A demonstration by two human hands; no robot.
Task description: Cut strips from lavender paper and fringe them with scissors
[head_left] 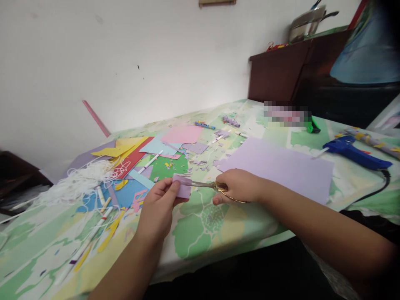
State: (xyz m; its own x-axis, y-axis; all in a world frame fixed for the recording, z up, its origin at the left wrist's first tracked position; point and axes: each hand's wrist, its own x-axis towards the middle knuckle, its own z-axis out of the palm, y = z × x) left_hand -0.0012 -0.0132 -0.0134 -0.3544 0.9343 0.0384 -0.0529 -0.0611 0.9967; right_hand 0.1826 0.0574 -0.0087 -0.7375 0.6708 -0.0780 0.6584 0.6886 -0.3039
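Here, the small lilac paper is just above the near part of the worktop, between your two hands, in front of you. Your left hand has a closed grip on its left side, thumb on top and fingers beneath, probably so that the piece stays flat and its right side is free for the blades. Your right hand is wrapped around the gold handles of the scissors, its grip closed on them. The blades look nearly together and point left to the paper's upper right part; you cannot tell from here how deep they go into it. Holding both level and facing each other likely gives you steady control.

Just beyond the paper, lilac paper scraps lie loose on the floral cloth that covers the worktop, perhaps to protect it. On the right, a large lilac sheet lies flat under your right forearm, near enough to reach. Farther right, a blue glue gun rests on its side, apart from the paper pile, which may keep its nozzle away from the sheets. On the left, white yarn sprawls in a tangle over coloured sheets and markers.
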